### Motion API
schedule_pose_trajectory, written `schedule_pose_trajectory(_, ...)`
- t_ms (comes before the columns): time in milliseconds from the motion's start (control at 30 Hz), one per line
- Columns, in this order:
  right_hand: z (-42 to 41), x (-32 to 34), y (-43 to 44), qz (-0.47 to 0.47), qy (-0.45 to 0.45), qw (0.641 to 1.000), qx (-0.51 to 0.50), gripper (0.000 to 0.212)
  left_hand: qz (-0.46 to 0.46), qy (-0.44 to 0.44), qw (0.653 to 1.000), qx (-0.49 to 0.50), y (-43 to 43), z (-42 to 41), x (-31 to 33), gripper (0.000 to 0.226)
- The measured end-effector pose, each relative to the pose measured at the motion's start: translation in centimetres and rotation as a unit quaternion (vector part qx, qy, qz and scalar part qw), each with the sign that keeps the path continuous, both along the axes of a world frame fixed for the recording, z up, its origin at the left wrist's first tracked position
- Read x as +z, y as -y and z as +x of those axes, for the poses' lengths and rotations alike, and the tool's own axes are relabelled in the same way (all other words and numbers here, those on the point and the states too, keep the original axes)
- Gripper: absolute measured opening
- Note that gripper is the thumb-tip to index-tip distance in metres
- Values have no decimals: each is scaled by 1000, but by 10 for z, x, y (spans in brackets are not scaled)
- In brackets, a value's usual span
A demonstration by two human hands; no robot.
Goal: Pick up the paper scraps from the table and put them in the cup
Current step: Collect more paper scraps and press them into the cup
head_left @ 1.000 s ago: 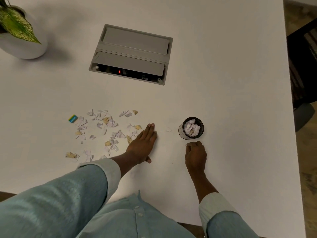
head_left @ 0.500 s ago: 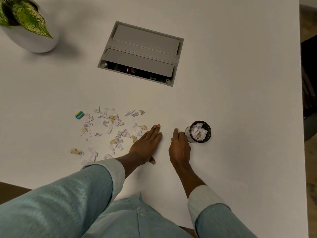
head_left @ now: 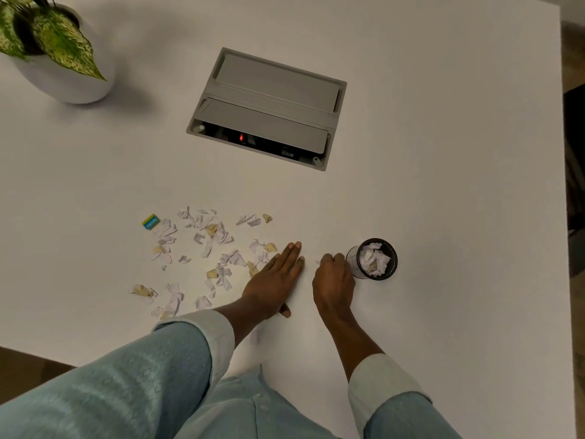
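Several white and tan paper scraps [head_left: 218,236] lie scattered on the white table [head_left: 443,153], left of centre. A small dark cup [head_left: 354,267] stands to their right, partly filled with scraps. My left hand [head_left: 275,280] rests flat on the table at the right edge of the pile, fingers straight, holding nothing. My right hand [head_left: 332,280] is between my left hand and the cup, almost touching the cup's side. Its fingers are curled down, pinching a small white scrap [head_left: 318,263] at the fingertips.
A grey recessed power box [head_left: 269,106] with its flap open sits in the table further back. A white pot with a leafy plant [head_left: 63,58] stands at the back left. A small teal and yellow label [head_left: 150,221] lies left of the scraps. The table's right edge is near a dark chair [head_left: 574,153].
My right hand moved left from in front of the cup to the lone scrap beside my left hand, and its fingers curled shut. My left hand stayed flat.
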State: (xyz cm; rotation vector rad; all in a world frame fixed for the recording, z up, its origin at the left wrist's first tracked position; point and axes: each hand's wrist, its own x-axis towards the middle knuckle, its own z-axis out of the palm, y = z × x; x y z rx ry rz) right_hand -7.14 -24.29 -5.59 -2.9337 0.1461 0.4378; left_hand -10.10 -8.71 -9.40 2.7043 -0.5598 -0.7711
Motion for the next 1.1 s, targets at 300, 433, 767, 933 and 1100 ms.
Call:
schedule_pose_trajectory(300,-9,62,26,70,203,973,-81,5,4,-6,1000,-7,-1,3,7,132)
schedule_pose_trajectory(433,7,72,54,66,204,959,-184,8,14,-8,1000,-15,1,4,11,131)
schedule_pose_trajectory(767,4,47,89,27,176,977,-117,22,48,6,999,-21,5,1,18,133)
schedule_pose_trajectory(933,-7,42,89,92,293,948,-84,12,37,16,998,-40,-3,-13,20,105)
schedule_pose_trajectory(1100,-38,33,58,160,290,944,-10,8,-15,72,997,18,-35,-56,18,81)
